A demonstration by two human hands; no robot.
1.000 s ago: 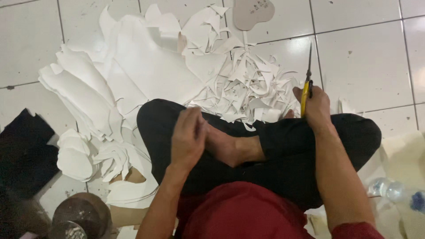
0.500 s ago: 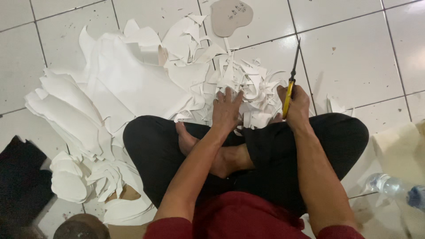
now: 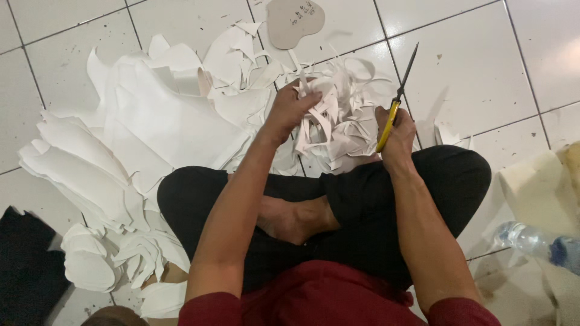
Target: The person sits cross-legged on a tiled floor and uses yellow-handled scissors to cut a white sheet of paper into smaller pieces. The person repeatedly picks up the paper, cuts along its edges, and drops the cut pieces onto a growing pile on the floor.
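I sit cross-legged on a white tiled floor. My left hand (image 3: pixel 289 108) reaches forward into a heap of thin white offcut strips (image 3: pixel 338 124) and its fingers close around some of them. My right hand (image 3: pixel 396 130) grips yellow-handled scissors (image 3: pixel 399 93) with the blades closed and pointing up and away, just right of the heap. Large white sheets (image 3: pixel 163 121) lie spread to the left of the strips.
A tan heart-shaped template (image 3: pixel 295 21) lies on the floor beyond the heap. Stacked white cut pieces (image 3: pixel 90 265) sit at my left knee. A black cloth (image 3: pixel 27 271) is at the far left, a plastic bottle (image 3: pixel 538 241) and cream foam (image 3: pixel 538 187) at the right.
My left hand has moved from my lap forward into the strip heap and closed on strips. The right hand with the scissors stayed near the right knee.
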